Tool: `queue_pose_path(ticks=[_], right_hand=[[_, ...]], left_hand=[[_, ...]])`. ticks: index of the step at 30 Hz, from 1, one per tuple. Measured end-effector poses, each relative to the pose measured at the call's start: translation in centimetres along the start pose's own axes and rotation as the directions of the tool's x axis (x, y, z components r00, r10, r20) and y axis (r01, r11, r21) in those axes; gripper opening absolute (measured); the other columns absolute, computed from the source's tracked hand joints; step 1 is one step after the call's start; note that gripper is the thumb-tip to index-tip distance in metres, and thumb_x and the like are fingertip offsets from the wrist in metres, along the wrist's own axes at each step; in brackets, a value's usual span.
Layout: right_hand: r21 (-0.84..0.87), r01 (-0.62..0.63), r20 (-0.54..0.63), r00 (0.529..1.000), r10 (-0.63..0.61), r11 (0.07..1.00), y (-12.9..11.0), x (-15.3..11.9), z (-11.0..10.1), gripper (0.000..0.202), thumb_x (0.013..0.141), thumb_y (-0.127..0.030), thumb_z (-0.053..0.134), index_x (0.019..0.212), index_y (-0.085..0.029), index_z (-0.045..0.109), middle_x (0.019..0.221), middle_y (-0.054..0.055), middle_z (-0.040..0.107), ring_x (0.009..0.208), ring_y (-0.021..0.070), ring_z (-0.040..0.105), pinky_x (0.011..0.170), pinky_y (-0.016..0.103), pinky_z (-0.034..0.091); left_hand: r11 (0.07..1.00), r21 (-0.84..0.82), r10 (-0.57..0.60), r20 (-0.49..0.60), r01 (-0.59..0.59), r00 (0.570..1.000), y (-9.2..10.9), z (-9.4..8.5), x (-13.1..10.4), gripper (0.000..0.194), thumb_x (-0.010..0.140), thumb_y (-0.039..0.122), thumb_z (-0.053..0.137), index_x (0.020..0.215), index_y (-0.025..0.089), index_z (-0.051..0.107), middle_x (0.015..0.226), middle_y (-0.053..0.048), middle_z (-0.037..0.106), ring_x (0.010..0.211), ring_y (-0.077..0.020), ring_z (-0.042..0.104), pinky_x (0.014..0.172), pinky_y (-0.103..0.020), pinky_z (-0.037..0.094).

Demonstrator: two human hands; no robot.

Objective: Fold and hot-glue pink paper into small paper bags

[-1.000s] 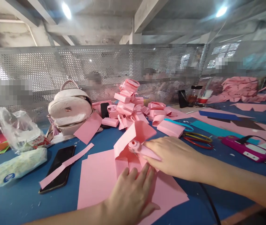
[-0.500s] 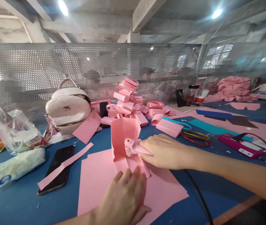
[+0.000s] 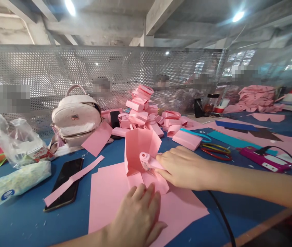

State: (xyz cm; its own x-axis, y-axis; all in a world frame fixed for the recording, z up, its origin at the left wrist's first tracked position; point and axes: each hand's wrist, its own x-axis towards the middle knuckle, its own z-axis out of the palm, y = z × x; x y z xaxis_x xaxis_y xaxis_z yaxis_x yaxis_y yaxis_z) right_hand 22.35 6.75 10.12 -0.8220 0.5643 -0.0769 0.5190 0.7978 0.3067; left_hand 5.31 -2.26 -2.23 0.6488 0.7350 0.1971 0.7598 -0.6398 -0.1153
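Left hand (image 3: 138, 219) presses flat on the folded pink paper (image 3: 141, 147), fingers spread, gripping nothing; right hand (image 3: 184, 168) is closed around a pink glue gun (image 3: 148, 160) at the fold (half-formed, flaps unjoined). Finished pink pieces (image 3: 142, 109) pile far across the blue table (image 3: 20, 219), before a perforated metal screen (image 3: 58, 72).

A single head-worn camera looks forward and down, close over the blue counter (image 3: 20, 219), facing a perforated metal screen (image 3: 58, 72) beyond.
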Motion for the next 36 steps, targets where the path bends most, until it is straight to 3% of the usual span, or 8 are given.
queue_pose_path(ticks=[3, 7, 9, 19, 24, 30, 33, 36], right_hand=[[-0.038, 0.024, -0.009, 1.0, -0.024, 0.999, -0.6, -0.2, 0.1, 0.028, 0.097, -0.013, 0.046, 0.118, -0.021, 0.062, 0.072, 0.003, 0.072, 0.052, 0.0185, 0.06, 0.051, 0.032, 0.012], [-0.093, 0.019, 0.08, 0.997, -0.012, 0.996, -1.4, -0.3, 0.2, 0.02, 0.089, -0.008, 0.054, 0.081, -0.016, 0.07, 0.075, 0.009, 0.072, 0.062, 0.0215, 0.065, 0.051, 0.032, 0.015], [-0.111, 0.031, 0.086, 0.996, -0.021, 0.993, -1.6, -0.2, 0.4, 0.02, 0.085, -0.006, 0.056, 0.072, -0.015, 0.069, 0.077, 0.011, 0.072, 0.064, 0.0221, 0.065, 0.051, 0.031, 0.016], [-0.106, 0.011, 0.077, 0.997, -0.003, 0.994, -1.2, 0.6, 0.7, 0.019, 0.085, -0.007, 0.057, 0.075, -0.014, 0.071, 0.074, 0.01, 0.072, 0.06, 0.0208, 0.065, 0.051, 0.03, 0.019], [-0.044, 0.026, 0.027, 0.999, -0.025, 0.999, -0.7, 0.2, -0.3, 0.022, 0.095, -0.014, 0.051, 0.106, -0.019, 0.069, 0.074, 0.005, 0.074, 0.054, 0.0183, 0.064, 0.05, 0.03, 0.017], [-0.012, 0.013, -0.007, 1.0, -0.013, 1.0, -0.6, 0.2, -0.2, 0.023, 0.097, -0.018, 0.047, 0.083, -0.018, 0.064, 0.075, 0.006, 0.073, 0.056, 0.0184, 0.064, 0.051, 0.032, 0.015], [0.016, 0.007, -0.001, 1.0, -0.007, 1.0, -0.7, 0.4, -0.1, 0.025, 0.098, -0.019, 0.045, 0.082, -0.019, 0.064, 0.08, 0.006, 0.075, 0.061, 0.0191, 0.067, 0.052, 0.032, 0.014], [0.023, 0.02, 0.006, 1.0, -0.02, 1.0, -0.6, 0.4, -0.3, 0.023, 0.101, -0.021, 0.042, 0.096, -0.02, 0.064, 0.076, 0.005, 0.074, 0.06, 0.02, 0.067, 0.051, 0.032, 0.012]], left_hand=[[1.0, -0.006, 0.006, -0.033, -0.007, 0.999, 0.0, 0.0, 0.0, 0.058, 0.102, 0.051, 0.045, 0.137, 0.006, 0.054, 0.142, -0.019, 0.06, 0.112, -0.0349, 0.061, 0.088, -0.045, 0.056], [1.0, -0.012, -0.003, -0.044, 0.003, 0.999, 0.0, 0.1, -0.1, 0.058, 0.101, 0.053, 0.046, 0.135, 0.007, 0.055, 0.142, -0.019, 0.061, 0.11, -0.034, 0.062, 0.087, -0.044, 0.056], [1.0, -0.013, -0.007, -0.058, 0.006, 0.998, 0.0, 0.2, -0.1, 0.058, 0.101, 0.053, 0.046, 0.136, 0.008, 0.055, 0.141, -0.018, 0.061, 0.111, -0.0343, 0.061, 0.088, -0.044, 0.055], [1.0, -0.009, 0.016, -0.09, -0.017, 0.996, 0.0, 0.2, -0.1, 0.058, 0.102, 0.051, 0.046, 0.136, 0.006, 0.055, 0.139, -0.018, 0.064, 0.113, -0.0353, 0.062, 0.089, -0.045, 0.055], [1.0, -0.022, 0.001, -0.058, -0.002, 0.998, 0.0, 0.1, -0.1, 0.057, 0.101, 0.051, 0.046, 0.137, 0.007, 0.054, 0.141, -0.018, 0.062, 0.113, -0.0357, 0.061, 0.09, -0.046, 0.055], [1.0, -0.027, 0.0, -0.044, -0.001, 0.999, 0.0, 0.0, 0.0, 0.056, 0.101, 0.05, 0.048, 0.136, 0.007, 0.056, 0.136, -0.017, 0.065, 0.108, -0.0331, 0.062, 0.087, -0.044, 0.056], [1.0, -0.01, 0.007, -0.062, -0.008, 0.998, 0.0, 0.1, 0.0, 0.058, 0.1, 0.051, 0.048, 0.137, 0.006, 0.054, 0.14, -0.019, 0.062, 0.108, -0.0337, 0.061, 0.086, -0.044, 0.056], [1.0, -0.009, 0.01, -0.077, -0.01, 0.997, 0.0, 0.1, -0.1, 0.057, 0.1, 0.05, 0.049, 0.137, 0.007, 0.055, 0.141, -0.018, 0.061, 0.108, -0.0334, 0.061, 0.085, -0.043, 0.056]])
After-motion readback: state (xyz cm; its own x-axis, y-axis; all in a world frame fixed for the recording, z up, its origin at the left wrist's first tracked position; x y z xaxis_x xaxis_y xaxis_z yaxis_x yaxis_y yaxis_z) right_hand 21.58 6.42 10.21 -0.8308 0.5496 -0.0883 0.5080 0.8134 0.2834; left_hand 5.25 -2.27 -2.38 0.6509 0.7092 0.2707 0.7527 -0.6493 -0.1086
